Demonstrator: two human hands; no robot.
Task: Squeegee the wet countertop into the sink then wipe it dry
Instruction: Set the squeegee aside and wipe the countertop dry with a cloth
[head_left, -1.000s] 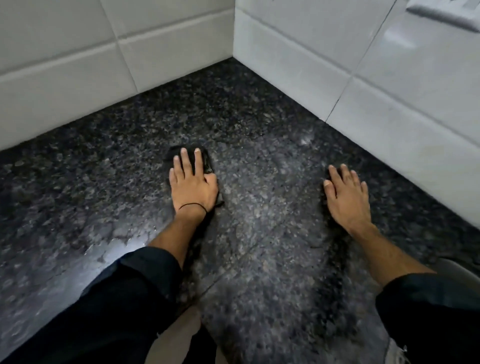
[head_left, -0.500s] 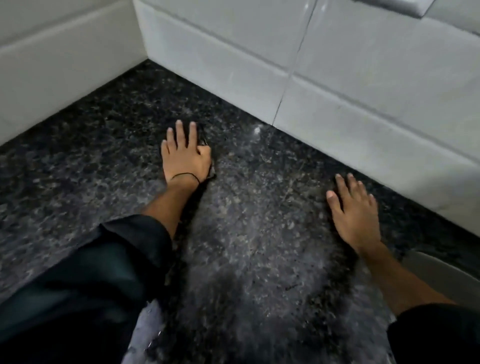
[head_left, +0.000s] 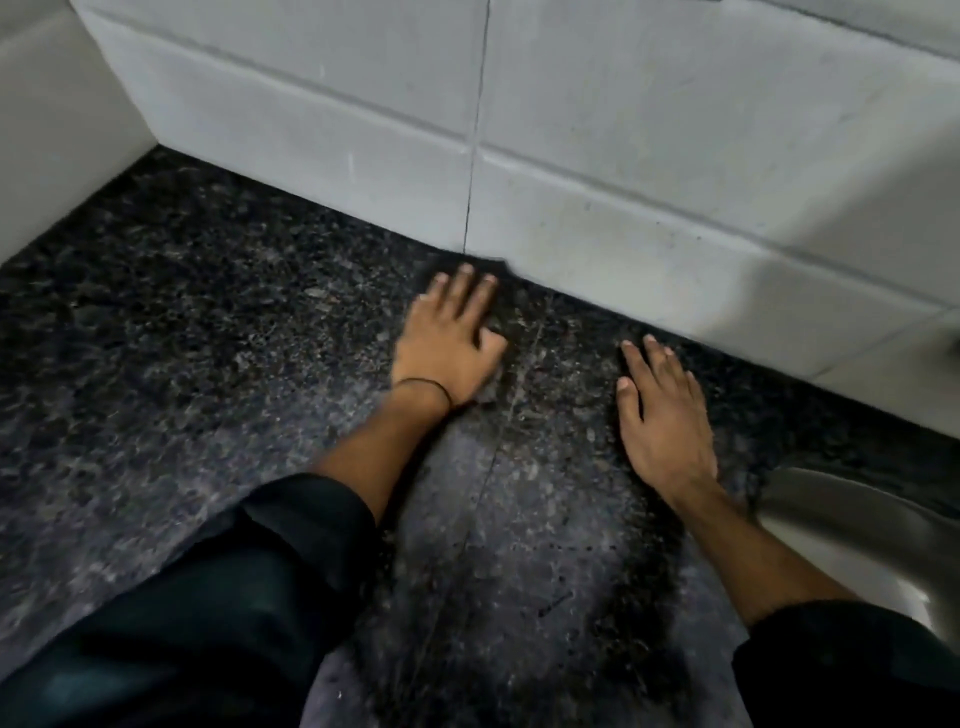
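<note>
The dark speckled granite countertop fills the view, with duller wiped streaks down the middle. My left hand presses flat on a dark cloth. The cloth is mostly hidden under the palm, and its edge touches the base of the tiled back wall. My right hand lies flat on the bare counter, fingers spread, holding nothing, a hand's width to the right of the left. The steel sink shows its rim at the lower right, just beside my right wrist. No squeegee is in view.
White wall tiles run along the back of the counter and meet a side wall in the far left corner. A thin seam in the stone runs down between my hands. Dark sleeves cover both forearms.
My left hand has slid the cloth away from me and to the right, up to the back wall. My right hand stays flat on the counter. More of the sink rim has come into view.
</note>
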